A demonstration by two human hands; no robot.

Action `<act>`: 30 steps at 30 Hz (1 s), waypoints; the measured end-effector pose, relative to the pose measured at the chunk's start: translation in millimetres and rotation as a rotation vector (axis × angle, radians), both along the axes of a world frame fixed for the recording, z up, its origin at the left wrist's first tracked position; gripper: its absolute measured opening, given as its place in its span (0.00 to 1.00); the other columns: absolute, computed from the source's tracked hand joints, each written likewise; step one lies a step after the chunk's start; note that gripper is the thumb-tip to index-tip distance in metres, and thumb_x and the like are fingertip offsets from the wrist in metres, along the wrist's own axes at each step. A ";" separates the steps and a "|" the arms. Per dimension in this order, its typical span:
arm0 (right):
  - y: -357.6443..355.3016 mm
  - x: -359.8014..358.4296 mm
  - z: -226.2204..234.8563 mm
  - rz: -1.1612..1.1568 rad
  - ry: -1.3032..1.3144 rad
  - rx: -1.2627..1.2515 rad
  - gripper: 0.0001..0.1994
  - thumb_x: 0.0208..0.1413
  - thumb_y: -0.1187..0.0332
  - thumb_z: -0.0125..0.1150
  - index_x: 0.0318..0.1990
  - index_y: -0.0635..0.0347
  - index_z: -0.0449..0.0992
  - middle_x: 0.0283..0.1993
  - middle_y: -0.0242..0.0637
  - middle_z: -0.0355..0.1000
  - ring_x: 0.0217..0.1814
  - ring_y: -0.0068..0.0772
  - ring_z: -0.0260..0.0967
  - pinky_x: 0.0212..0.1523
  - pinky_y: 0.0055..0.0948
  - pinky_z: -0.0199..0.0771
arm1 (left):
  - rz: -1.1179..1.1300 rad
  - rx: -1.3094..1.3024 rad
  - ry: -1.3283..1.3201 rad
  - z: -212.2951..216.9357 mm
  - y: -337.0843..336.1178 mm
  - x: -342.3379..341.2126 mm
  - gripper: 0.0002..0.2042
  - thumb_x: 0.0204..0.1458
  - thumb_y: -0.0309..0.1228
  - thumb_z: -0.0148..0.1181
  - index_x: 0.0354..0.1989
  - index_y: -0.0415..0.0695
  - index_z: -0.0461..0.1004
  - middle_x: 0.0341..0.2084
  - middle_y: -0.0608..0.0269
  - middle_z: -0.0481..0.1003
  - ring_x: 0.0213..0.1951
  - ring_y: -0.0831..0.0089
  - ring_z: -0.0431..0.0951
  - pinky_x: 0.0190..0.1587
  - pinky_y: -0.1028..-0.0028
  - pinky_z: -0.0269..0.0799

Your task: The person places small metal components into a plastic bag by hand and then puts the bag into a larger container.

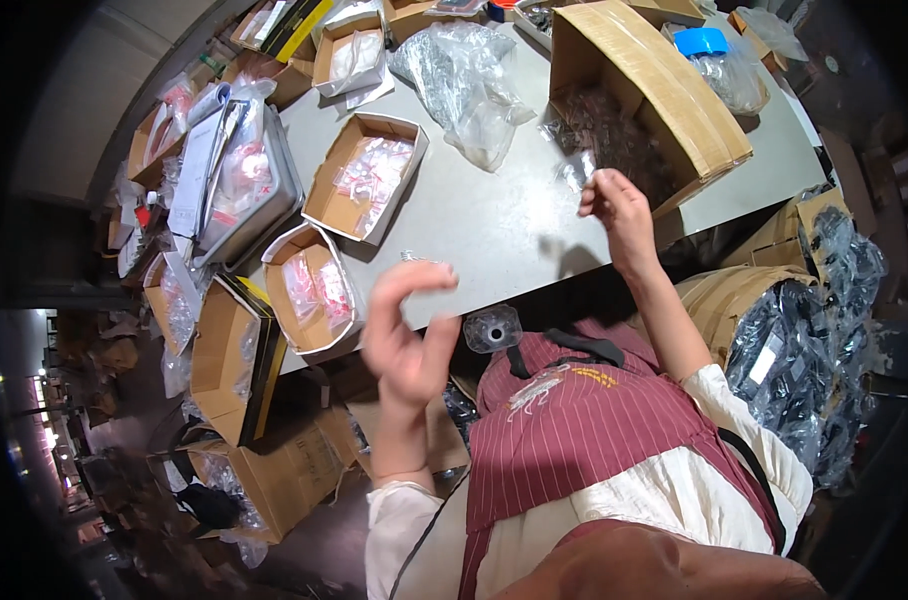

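Observation:
My left hand (406, 335) is raised at the table's near edge, thumb and fingers apart, with nothing seen between them; it is slightly blurred. Just beyond its fingertips, a few thin, shiny pieces (410, 256) lie on the tabletop. My right hand (619, 215) is closed in a pinch at the mouth of a cardboard box (664, 75) lying on its side. At its fingertips is a small clear plastic bag (577, 170); its contents are too small to make out. Many dark pieces in clear plastic (614, 130) fill the box opening.
Left of centre stand an open carton (419, 150) and a smaller carton (349, 335), both holding small red-edged bags. A grey bin (284, 165) with papers stands farther left. A large plastic bag (464, 80) lies at the back. Wrapped dark goods (784, 340) stand at right.

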State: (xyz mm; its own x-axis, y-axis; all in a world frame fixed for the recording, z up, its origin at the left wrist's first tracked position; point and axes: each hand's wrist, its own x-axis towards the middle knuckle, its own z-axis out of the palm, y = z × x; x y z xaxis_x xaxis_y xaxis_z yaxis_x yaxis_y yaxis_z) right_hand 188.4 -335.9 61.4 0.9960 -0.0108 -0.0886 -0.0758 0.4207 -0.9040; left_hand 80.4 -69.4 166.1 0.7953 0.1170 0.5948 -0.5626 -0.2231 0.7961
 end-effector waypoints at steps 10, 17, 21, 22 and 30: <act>43.0 119.2 -74.7 0.069 -0.220 -0.585 0.20 0.66 0.63 0.60 0.60 0.64 0.68 0.53 0.42 0.72 0.45 0.29 0.73 0.49 0.28 0.73 | -0.291 -0.166 -0.950 109.4 68.4 -60.9 0.23 0.58 0.33 0.58 0.61 0.39 0.67 0.54 0.63 0.71 0.49 0.69 0.74 0.54 0.67 0.68; 40.4 244.3 -130.1 -0.170 -0.354 -1.226 0.43 0.52 0.49 0.71 0.65 0.74 0.61 0.62 0.67 0.66 0.65 0.64 0.66 0.64 0.47 0.67 | -0.199 -0.267 -1.161 136.6 37.3 -46.6 0.21 0.56 0.25 0.59 0.59 0.37 0.68 0.48 0.63 0.73 0.46 0.74 0.74 0.46 0.75 0.74; 66.7 254.6 -107.3 -0.067 -0.207 -1.243 0.36 0.52 0.53 0.71 0.60 0.73 0.68 0.46 0.54 0.79 0.51 0.55 0.76 0.54 0.45 0.75 | -0.600 -0.292 -0.950 132.4 39.8 -39.7 0.10 0.57 0.23 0.60 0.45 0.38 0.69 0.37 0.67 0.71 0.38 0.77 0.75 0.33 0.80 0.73; 62.4 255.8 -103.7 -0.100 -0.234 -1.215 0.32 0.52 0.56 0.69 0.58 0.70 0.70 0.40 0.50 0.79 0.46 0.52 0.78 0.51 0.45 0.76 | -0.644 -0.321 -1.039 136.1 25.8 -23.7 0.08 0.58 0.23 0.59 0.42 0.39 0.68 0.35 0.68 0.70 0.35 0.78 0.74 0.31 0.81 0.72; 34.8 237.3 -1.3 -0.391 -0.812 -1.172 0.21 0.49 0.72 0.62 0.53 0.62 0.74 0.28 0.36 0.72 0.36 0.45 0.70 0.42 0.43 0.70 | 0.086 -0.248 -0.969 152.9 43.3 -85.5 0.23 0.60 0.31 0.62 0.59 0.31 0.66 0.56 0.56 0.69 0.53 0.66 0.69 0.51 0.71 0.71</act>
